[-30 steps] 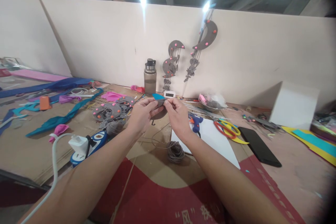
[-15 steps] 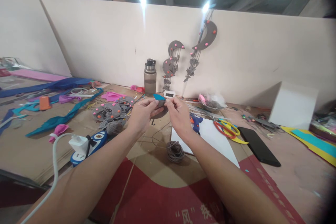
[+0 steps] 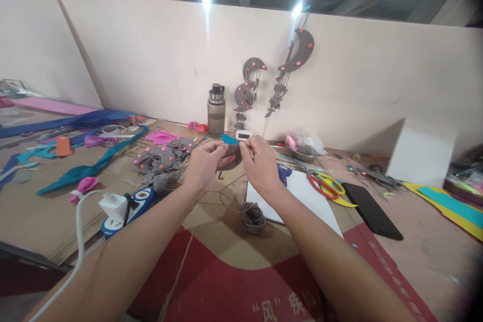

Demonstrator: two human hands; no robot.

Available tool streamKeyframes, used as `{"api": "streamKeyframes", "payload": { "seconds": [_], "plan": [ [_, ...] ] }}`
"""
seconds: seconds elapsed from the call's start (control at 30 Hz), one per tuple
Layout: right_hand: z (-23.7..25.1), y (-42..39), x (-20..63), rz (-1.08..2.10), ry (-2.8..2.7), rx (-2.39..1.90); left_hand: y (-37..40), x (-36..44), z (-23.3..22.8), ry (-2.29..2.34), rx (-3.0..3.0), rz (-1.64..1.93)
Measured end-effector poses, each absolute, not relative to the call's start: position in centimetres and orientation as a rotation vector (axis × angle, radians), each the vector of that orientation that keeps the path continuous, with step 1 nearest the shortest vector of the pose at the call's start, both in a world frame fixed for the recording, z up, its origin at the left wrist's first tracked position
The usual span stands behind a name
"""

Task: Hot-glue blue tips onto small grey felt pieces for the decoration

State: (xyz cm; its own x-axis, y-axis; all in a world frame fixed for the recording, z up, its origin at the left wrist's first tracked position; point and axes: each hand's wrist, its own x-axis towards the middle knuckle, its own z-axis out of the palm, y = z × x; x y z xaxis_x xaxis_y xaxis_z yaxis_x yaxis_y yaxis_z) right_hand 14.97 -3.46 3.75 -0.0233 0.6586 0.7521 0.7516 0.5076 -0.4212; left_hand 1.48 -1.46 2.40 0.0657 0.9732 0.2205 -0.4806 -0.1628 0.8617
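- The gray piece is held up in the middle, over the desk; its left side is pinched between the thumb and fingers of the left hand; its right end is pinched by the thumb and fingertips of the right hand.
- A blue scrap is seen just above the gray piece (whether the two touch cannot be told); if they are meant to sit together, the edges should be lined up before any hard press is made.
- The pinch is best made close to the edge; both sides should be pulled the same small amount, so that the soft-looking piece is not bent or stretched.
- The ball of cord is left on the desk, nearer than the hands; its loose loop should be given slack, so that nothing is tugged or tangled.
- Care should be taken with the right wrist; the white sheet and a blue tool (partly hidden by the right hand) are close by, and could be knocked.
- The red and yellow scissors are lying farther right; they can be reached if a bit must be trimmed.
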Motion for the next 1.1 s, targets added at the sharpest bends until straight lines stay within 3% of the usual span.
{"api": "streamKeyframes", "payload": {
  "seconds": [0.23, 0.53, 0.87, 1.1],
  "plan": [
    [3.8, -3.5, 15.3, -0.210, -1.789, -1.215, -1.4, 1.4, 2.2, 0.665, 1.051, 1.451],
    [4.2, -3.4, 15.5, -0.079, -1.730, -1.164, -1.3, 1.3, 2.3, 0.655, 1.048, 1.438],
    [4.9, -2.8, 16.2, 0.759, -1.532, -1.044, -0.4, -0.1, 2.8, 0.600, 1.149, 1.306],
    [5.2, -3.1, 16.1, 0.970, -1.524, -0.975, 0.2, -0.9, 3.0, 0.580, 1.106, 1.145]
  ]
}}
